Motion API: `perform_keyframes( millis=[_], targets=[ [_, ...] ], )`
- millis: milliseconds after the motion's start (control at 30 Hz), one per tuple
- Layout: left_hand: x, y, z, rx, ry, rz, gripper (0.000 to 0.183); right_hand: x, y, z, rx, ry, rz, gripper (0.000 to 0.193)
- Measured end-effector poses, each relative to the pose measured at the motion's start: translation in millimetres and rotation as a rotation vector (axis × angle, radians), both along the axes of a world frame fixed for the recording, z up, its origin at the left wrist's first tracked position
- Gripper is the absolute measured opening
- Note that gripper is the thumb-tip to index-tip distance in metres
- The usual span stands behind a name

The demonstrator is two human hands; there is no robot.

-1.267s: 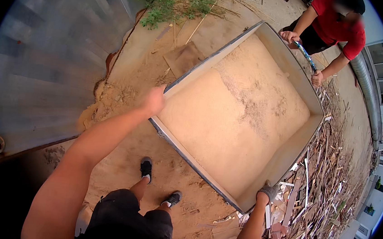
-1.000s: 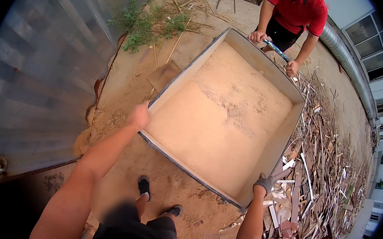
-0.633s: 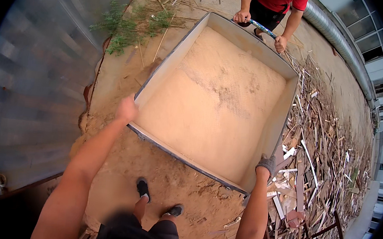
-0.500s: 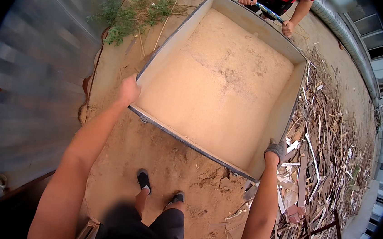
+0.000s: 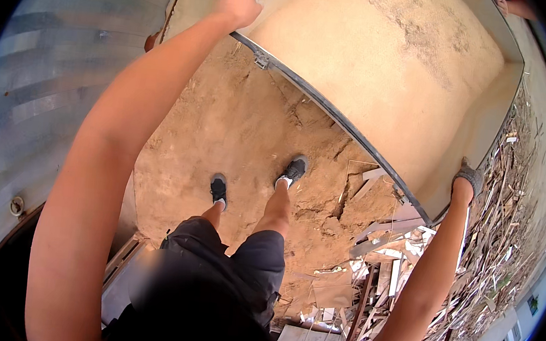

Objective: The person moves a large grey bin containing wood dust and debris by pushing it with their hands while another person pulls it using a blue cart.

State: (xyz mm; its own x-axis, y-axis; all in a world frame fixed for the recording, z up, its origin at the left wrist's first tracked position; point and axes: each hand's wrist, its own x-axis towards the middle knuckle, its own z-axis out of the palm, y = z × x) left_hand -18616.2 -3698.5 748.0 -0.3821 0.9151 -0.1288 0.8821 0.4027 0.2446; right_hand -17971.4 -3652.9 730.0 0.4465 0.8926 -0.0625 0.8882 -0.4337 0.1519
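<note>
A large, shallow, square-cornered bin (image 5: 324,105) with a dark rim and pale inner walls fills the upper right. Fine tan material like sawdust (image 5: 373,62) lies spread and heaped in it. My left hand (image 5: 240,5) is closed round the bin's left rim, near the front left corner. On the right side, close to the front right corner, my right hand (image 5: 467,180), in a grey glove, grips the other rim. The undersides of both grips are hidden. A metal latch (image 5: 261,60) sits on the front edge.
A corrugated metal wall (image 5: 79,82) stands on the left. Wood scraps (image 5: 509,217) are piled along the right, with a brown metal frame (image 5: 354,320) nearer me. Cracked dirt ground (image 5: 251,123) lies under my feet. Another person's hand (image 5: 503,5) shows at the bin's far right corner.
The bin has shifted up and right in view and turned clockwise, with both my hands still on it. My feet have moved. The other person is now mostly out of view.
</note>
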Motion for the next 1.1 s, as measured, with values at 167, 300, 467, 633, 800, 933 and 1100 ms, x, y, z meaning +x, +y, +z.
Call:
perform_keyframes(
  millis=[167, 300, 467, 633, 800, 933, 1100],
  targets=[
    [5, 24, -2, 0.0, -0.008, 0.041, 0.038, -9, 25, 0, 0.013, 0.12, -0.027, 0.073],
    [-4, 24, -3, -0.033, -0.083, 0.086, 0.038, -27, 24, 11, -0.004, 0.111, -0.024, 0.071],
    [13, 28, 10, -0.045, -0.038, 0.078, 0.038, -18, 26, 5, -0.011, 0.139, -0.103, 0.072],
    [8, 32, 11, -0.067, -0.023, 0.071, 0.038, -32, 14, 9, 0.089, 0.125, -0.045, 0.053],
    [-2, 26, 6, -0.094, 0.014, 0.071, 0.038, -47, -6, 17, 0.022, 0.205, -0.095, 0.061],
    [2, 8, 7, -0.075, -0.003, 0.054, 0.038, -54, -25, 16, 0.015, 0.053, -0.142, 0.065],
    [16, -19, 23, -0.096, -0.041, 0.074, 0.037, -10, -49, 2, 0.113, 0.147, -0.078, 0.062]
  ],
)
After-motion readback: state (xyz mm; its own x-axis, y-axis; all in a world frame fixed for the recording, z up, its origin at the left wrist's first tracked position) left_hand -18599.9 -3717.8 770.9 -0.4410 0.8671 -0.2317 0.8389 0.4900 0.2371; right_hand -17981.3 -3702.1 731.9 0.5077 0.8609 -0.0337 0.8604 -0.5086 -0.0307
